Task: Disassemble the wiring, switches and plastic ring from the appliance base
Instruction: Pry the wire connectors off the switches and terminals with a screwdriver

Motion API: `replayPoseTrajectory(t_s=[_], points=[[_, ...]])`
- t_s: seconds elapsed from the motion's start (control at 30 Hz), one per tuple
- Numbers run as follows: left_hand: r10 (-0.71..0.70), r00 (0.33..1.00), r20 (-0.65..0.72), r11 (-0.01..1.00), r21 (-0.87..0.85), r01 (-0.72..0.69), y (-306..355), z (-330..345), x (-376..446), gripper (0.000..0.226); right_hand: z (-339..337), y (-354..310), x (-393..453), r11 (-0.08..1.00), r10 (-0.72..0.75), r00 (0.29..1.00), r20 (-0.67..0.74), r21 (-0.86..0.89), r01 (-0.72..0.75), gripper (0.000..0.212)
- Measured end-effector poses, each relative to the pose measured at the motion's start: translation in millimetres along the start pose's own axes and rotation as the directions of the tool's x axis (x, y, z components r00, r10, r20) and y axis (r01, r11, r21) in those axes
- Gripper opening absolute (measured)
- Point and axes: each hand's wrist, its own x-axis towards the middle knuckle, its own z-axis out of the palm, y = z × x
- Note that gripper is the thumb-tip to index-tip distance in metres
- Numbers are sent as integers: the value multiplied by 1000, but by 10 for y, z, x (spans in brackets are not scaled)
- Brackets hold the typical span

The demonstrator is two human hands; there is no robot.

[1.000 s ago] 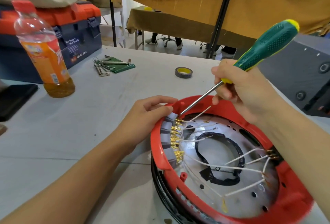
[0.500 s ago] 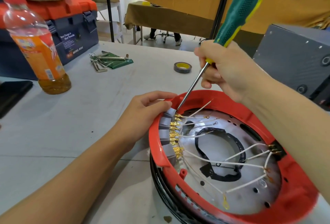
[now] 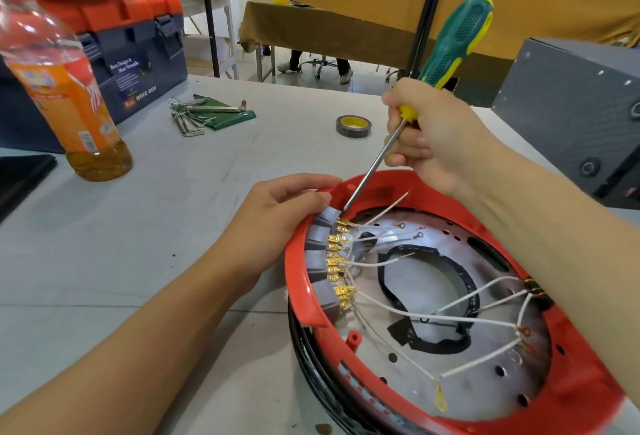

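The round appliance base [image 3: 491, 396] lies upside down on the table, with a red plastic ring [image 3: 585, 396] round a silver metal plate. A row of grey switches [image 3: 320, 254] with gold terminals sits along the ring's left inner wall, and white wires [image 3: 408, 311] run from them across the plate. My left hand [image 3: 277, 226] grips the ring's left rim beside the switches. My right hand [image 3: 436, 138] holds a green and yellow screwdriver [image 3: 446, 43], its tip down at the topmost switch.
An orange drink bottle [image 3: 65, 88] stands at the far left before a blue and orange toolbox [image 3: 138, 50]. Hex keys [image 3: 194, 115] and a roll of tape [image 3: 353, 126] lie further back. A grey box [image 3: 575, 115] stands at the right.
The screwdriver handle has swung from a low slant to a steeper, more upright one while its tip stays at the top switch. My left hand has kept its grip on the rim.
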Motion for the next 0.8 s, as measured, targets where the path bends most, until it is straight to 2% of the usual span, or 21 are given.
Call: replayPoseTrajectory(t_s=[0.43,0.8], points=[[-6,1000,8,1000,15,5,8,-6,5,22,-57,123,55,953,238,968,-84,214,-215,30],[-5,1000,18,1000,23,5,-8,-22,21,23,-60,124,53,942,257,961,-101,246,-226,26]])
